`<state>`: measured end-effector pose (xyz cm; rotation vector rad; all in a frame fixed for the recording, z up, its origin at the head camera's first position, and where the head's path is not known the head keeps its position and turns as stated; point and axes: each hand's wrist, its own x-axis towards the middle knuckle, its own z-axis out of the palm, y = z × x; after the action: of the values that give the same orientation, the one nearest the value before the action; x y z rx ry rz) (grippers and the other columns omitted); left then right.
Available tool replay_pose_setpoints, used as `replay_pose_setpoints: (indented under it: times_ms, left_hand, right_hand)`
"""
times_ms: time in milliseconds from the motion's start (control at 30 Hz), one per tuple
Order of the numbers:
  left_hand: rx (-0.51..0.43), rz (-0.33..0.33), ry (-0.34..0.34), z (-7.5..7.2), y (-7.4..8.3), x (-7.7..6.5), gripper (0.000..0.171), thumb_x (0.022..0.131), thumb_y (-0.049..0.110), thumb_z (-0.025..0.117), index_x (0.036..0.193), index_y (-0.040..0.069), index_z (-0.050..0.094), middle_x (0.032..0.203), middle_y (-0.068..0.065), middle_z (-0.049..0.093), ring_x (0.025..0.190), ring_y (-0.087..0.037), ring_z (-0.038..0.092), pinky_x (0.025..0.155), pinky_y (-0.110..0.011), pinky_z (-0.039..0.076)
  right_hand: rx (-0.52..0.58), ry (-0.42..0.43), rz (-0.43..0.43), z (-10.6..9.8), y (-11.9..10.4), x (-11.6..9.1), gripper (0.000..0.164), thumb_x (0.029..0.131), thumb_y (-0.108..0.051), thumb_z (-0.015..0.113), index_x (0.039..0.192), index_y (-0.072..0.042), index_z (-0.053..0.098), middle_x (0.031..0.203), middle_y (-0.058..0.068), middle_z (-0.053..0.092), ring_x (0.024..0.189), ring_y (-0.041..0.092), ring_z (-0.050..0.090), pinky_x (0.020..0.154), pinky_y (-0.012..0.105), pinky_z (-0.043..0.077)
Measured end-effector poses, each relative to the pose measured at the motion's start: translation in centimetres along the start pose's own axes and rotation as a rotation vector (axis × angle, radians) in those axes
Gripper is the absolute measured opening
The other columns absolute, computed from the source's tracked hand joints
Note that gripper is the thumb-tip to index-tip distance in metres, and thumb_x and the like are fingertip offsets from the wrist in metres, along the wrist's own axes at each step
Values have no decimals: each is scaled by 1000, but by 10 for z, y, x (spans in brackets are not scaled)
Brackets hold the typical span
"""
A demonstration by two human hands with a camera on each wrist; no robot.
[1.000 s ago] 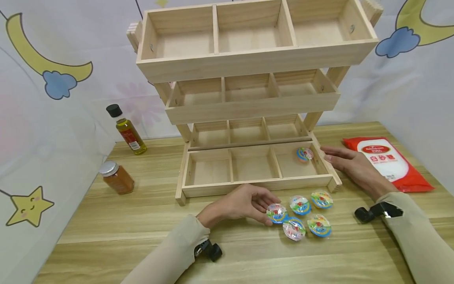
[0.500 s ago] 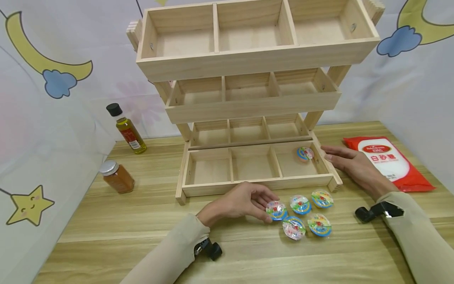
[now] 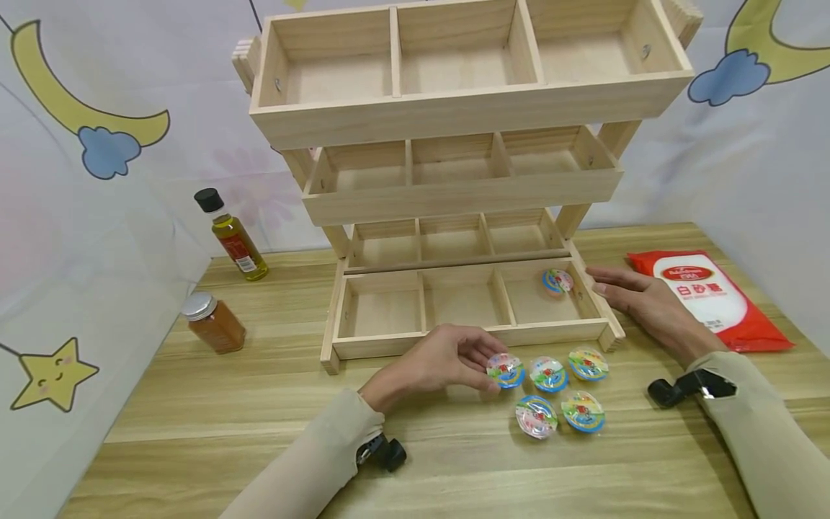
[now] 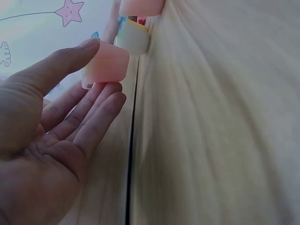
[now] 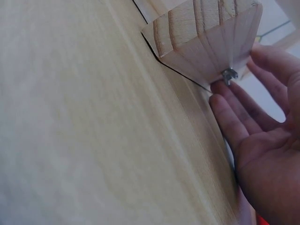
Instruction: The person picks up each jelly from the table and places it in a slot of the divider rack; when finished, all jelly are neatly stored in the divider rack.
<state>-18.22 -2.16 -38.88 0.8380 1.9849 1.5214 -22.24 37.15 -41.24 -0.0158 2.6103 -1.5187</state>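
My left hand (image 3: 444, 360) pinches a small jelly cup (image 3: 506, 370) between thumb and fingertips, in front of the wooden rack. In the left wrist view this jelly cup (image 4: 111, 63) has a pale pink body. Several other lidded jelly cups (image 3: 549, 374) sit close on its right, on the table. One more jelly cup (image 3: 556, 282) lies in the bottom tier's right compartment. My right hand (image 3: 650, 301) is at the right side of the wooden rack (image 3: 473, 340). In the right wrist view its fairly straight fingertips touch the rack's side near a metal wing nut (image 5: 228, 75).
The rack's upper tiers (image 3: 467, 115) overhang the bottom one. A red and white bag (image 3: 710, 295) lies right of my right hand. On the left stand an oil bottle (image 3: 235, 238) and a jar (image 3: 215, 323) with a silver lid. A printed cloth (image 3: 84, 231) encloses the table.
My left hand has shifted slightly away from me with the jelly cup, which now stands apart from the nearest front cup. My right hand stays where it was.
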Motion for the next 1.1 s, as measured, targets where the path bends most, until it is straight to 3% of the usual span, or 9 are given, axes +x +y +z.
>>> replay_pose_setpoints:
  times_ms: [200, 700, 1100]
  left_hand:
    - [8, 62, 12, 1, 11, 8, 45, 82, -5, 89, 124, -2, 73, 105, -3, 75, 94, -10, 72, 88, -30, 61]
    - [62, 158, 59, 2, 33, 47, 45, 85, 0, 89, 128, -3, 72, 109, -8, 75, 94, -8, 71, 90, -26, 59]
    - [34, 77, 134, 1, 32, 79, 45, 87, 8, 89, 128, 2, 73, 109, 1, 74, 96, -10, 70, 84, -24, 58]
  right_hand:
    - [-15, 2, 1, 0, 2, 0, 65, 104, -54, 63, 159, -21, 52, 157, 4, 54, 128, 4, 50, 95, 15, 41]
    - [-7, 8, -21, 1, 4, 0, 64, 105, -52, 64, 158, -19, 53, 152, 1, 57, 123, 1, 55, 93, 15, 44]
    - [-23, -7, -8, 0, 0, 0, 65, 105, -54, 62, 160, -21, 51, 158, 8, 52, 127, 4, 51, 94, 15, 42]
